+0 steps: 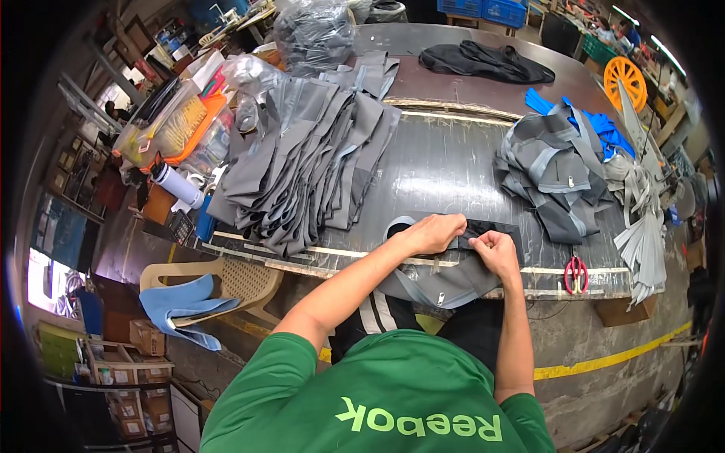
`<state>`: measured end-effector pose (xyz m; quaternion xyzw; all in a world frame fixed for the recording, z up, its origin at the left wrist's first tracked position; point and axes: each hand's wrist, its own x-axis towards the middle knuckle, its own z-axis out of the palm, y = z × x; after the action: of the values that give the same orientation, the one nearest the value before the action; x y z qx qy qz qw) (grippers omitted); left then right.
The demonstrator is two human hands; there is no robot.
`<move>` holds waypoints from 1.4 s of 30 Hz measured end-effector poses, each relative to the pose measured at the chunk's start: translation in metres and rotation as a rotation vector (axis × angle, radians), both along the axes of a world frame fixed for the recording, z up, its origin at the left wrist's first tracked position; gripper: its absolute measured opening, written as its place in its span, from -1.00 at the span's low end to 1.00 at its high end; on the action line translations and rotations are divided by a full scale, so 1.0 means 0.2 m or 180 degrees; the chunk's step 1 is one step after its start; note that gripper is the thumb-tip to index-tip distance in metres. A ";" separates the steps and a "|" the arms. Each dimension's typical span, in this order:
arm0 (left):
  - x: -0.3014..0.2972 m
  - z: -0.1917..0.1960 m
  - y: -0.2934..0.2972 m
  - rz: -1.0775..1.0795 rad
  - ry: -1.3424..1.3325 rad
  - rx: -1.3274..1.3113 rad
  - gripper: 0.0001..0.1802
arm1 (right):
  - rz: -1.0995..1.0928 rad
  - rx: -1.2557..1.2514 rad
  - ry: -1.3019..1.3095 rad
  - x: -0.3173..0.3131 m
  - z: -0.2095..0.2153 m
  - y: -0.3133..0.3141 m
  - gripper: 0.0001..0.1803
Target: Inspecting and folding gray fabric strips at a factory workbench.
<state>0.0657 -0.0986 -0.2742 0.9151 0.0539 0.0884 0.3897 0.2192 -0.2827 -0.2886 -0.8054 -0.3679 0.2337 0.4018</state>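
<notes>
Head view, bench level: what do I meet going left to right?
Lavender bottle, large pile of grey fabric strips, left hand, right hand, red-handled scissors, pale grey strap bundle.

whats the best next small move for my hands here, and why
Probably draw the grey strip further up onto the table: part of it, with a zipper pull, droops past the near edge, while the left hand and right hand sit close together above that part. Exactly what the curled fingers pinch is too small to tell.
</notes>
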 end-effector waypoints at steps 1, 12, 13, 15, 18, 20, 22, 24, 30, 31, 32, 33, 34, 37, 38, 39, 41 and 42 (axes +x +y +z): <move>0.00 -0.01 0.00 0.0026 -0.0054 -0.0100 -0.88 | 0.0024 0.0110 0.0156 0.01 -0.01 0.01 -0.63; 0.27 -0.20 0.10 0.1810 -0.1390 -0.1139 -0.82 | -0.0309 0.1212 -0.0669 0.03 -0.03 0.09 -0.63; 0.24 -0.28 0.20 0.1969 -0.1404 -0.1297 -0.84 | -0.0305 0.1268 -0.0678 0.01 -0.05 0.19 -0.57; 0.26 -0.28 0.20 0.1849 -0.1307 -0.2072 -0.85 | -0.0434 0.1103 -0.0748 -0.01 -0.02 0.20 -0.60; 0.28 -0.17 0.12 0.1806 -0.0820 -0.2656 -0.84 | -0.0568 0.0879 -0.1030 0.00 -0.04 0.16 -0.58; 0.28 -0.15 0.11 0.1721 -0.0818 -0.2645 -0.84 | -0.0628 0.0862 -0.1144 -0.02 -0.08 0.17 -0.57; 0.26 -0.16 0.12 0.1692 -0.0842 -0.2634 -0.85 | -0.0629 0.0851 -0.1253 -0.04 -0.08 0.19 -0.57; 0.25 -0.18 0.12 0.1628 -0.0905 -0.2634 -0.84 | -0.0640 0.0670 -0.1257 -0.05 -0.09 0.22 -0.58; 0.24 -0.17 0.10 0.1530 -0.0958 -0.2827 -0.87 | -0.0597 0.0636 -0.1512 -0.05 -0.12 0.29 -0.60; 0.24 -0.17 0.10 0.1492 -0.0968 -0.2925 -0.87 | -0.0556 0.0650 -0.1616 -0.04 -0.13 0.30 -0.61; 0.24 -0.16 0.10 0.1492 -0.0965 -0.2927 -0.87 | -0.0556 0.0646 -0.1614 -0.04 -0.14 0.30 -0.61; 0.23 -0.16 0.10 0.1525 -0.0926 -0.2919 -0.87 | -0.0552 0.0638 -0.1590 -0.05 -0.14 0.31 -0.62; 0.23 -0.15 0.10 0.1559 -0.0884 -0.2913 -0.87 | -0.0548 0.0626 -0.1564 -0.05 -0.14 0.31 -0.63; 0.21 -0.16 0.10 0.1541 -0.0854 -0.2908 -0.87 | -0.0463 0.0458 -0.1385 -0.06 -0.13 0.31 -0.63; 0.20 -0.16 0.11 0.1560 -0.0838 -0.2921 -0.87 | -0.0451 0.0439 -0.1368 -0.06 -0.12 0.32 -0.63; 0.19 -0.16 0.14 0.1513 -0.1195 -0.2893 -0.88 | -0.0512 0.0482 -0.1217 -0.06 -0.10 0.32 -0.63; 0.16 -0.14 0.18 0.1742 -0.1972 -0.2721 -0.91 | -0.0753 0.0934 -0.1215 -0.05 -0.10 0.30 -0.61; 0.14 -0.08 0.19 0.2000 -0.2376 -0.2570 -0.93 | -0.0885 0.1180 -0.1339 -0.03 -0.06 0.26 -0.58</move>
<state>0.0938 -0.0608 -0.2903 0.5441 0.2095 0.4844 0.6522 0.2140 -0.2315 -0.3013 -0.7917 -0.3656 -0.0662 0.4849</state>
